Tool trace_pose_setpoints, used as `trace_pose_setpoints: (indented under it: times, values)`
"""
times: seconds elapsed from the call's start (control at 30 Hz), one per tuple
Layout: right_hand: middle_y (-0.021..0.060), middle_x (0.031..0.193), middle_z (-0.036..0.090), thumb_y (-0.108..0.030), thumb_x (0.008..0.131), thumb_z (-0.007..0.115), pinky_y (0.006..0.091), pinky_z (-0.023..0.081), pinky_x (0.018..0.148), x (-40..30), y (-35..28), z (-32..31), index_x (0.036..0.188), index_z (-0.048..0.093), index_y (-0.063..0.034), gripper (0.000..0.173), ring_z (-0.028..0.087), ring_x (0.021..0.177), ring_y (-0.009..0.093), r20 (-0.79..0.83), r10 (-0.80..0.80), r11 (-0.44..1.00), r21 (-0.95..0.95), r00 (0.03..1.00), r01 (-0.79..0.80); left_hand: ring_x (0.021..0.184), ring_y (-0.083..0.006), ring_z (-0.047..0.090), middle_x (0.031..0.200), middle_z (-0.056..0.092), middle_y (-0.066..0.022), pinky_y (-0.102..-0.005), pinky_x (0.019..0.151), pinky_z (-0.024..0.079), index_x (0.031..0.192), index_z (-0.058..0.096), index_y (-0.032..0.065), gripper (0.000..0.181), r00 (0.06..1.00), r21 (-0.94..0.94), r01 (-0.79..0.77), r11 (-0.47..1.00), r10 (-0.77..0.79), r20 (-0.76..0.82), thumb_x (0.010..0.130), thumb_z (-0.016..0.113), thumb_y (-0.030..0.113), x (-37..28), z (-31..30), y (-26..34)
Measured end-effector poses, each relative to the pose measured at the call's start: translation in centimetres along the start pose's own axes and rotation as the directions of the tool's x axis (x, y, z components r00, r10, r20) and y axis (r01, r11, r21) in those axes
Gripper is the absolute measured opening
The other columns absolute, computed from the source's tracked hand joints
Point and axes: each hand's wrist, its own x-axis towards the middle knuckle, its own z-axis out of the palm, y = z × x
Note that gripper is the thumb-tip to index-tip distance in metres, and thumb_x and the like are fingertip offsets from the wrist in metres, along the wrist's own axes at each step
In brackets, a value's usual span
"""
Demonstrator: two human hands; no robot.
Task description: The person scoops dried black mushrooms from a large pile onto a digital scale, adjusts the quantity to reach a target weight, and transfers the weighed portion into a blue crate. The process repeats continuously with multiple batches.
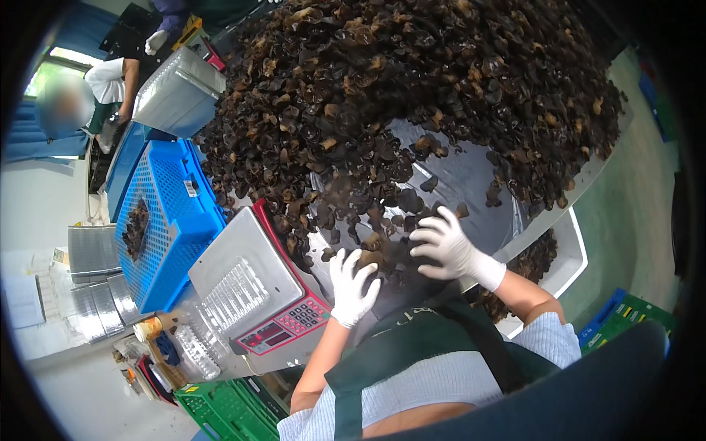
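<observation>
A large heap of dark wood ear mushrooms [353, 71] covers most of the table. My left hand [353, 286], in a white glove, has its fingers spread beside a few loose mushrooms [375, 248] at the near edge of the heap. Across from it, my right hand [445, 248], also gloved, reaches over the near table edge with fingers apart. Neither hand grips anything that I can see; whether the fingertips touch the mushrooms is unclear. Grey plastic sheeting [463, 171] shows between the heap and my right hand.
Left of my left hand sits a digital scale [248, 281] bearing a clear plastic tray [237, 292]. Beyond it are a blue perforated crate [187, 220] and stacked clear trays [176, 93]. A white tub [573, 248] of mushrooms stands at right. A co-worker [107, 82] is at far left.
</observation>
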Motion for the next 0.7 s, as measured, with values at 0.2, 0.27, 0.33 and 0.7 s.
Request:
trace_pose_setpoints:
  times: [0.2,0.27,0.33,0.7]
  values:
    - [0.0165,0.138,0.046,-0.031,0.069,0.077,0.0527,0.028,0.107,-1.4,1.7,1.0,0.125,0.057,-0.0134,0.062,0.041,0.125,0.041,-0.259,0.428,0.893,-0.031,0.866,-0.450,0.136,-0.0466,0.028,0.147,0.029,-0.0272,-0.0541,0.112,0.024,0.136,0.048,0.0095,0.065,0.944,-0.101,0.301,0.948,-0.311,-0.108,0.076,0.072,0.016,-1.6,1.8,0.2]
    - [0.0138,0.135,0.049,-0.034,0.070,0.076,0.0545,0.025,0.109,-1.6,0.2,1.8,0.118,0.061,-0.0152,0.053,0.040,0.127,0.040,-0.121,0.296,0.955,0.002,0.948,-0.298,0.141,-0.0446,0.022,0.150,0.026,-0.0254,-0.0506,0.115,0.022,0.135,0.049,0.0103,0.061,0.965,-0.154,0.252,0.955,-0.259,-0.025,0.078,0.070,0.015,-1.7,2.6,1.7]
    - [0.0077,0.129,0.053,-0.035,0.072,0.075,0.0557,0.023,0.111,-0.8,-1.9,1.7,0.105,0.066,-0.0169,0.038,0.041,0.126,0.040,-0.047,0.196,0.981,0.013,0.979,-0.196,0.138,-0.0451,0.027,0.147,0.031,-0.0234,-0.0516,0.114,0.024,0.130,0.052,0.0107,0.055,0.978,-0.175,0.190,0.966,-0.202,-0.054,0.078,0.069,0.013,-2.1,3.1,2.5]
    - [0.0067,0.088,0.051,-0.018,0.074,0.058,0.0389,0.036,0.080,10.2,3.3,5.0,0.079,0.063,-0.0089,0.011,0.048,0.088,0.024,-0.185,0.072,0.928,-0.349,0.980,-0.134,0.109,-0.0299,0.057,0.111,0.057,-0.0168,-0.0359,0.088,0.048,0.112,0.060,0.0000,0.029,0.896,-0.399,0.352,0.846,-0.429,-0.119,0.083,0.061,-0.003,-3.4,-0.9,2.3]
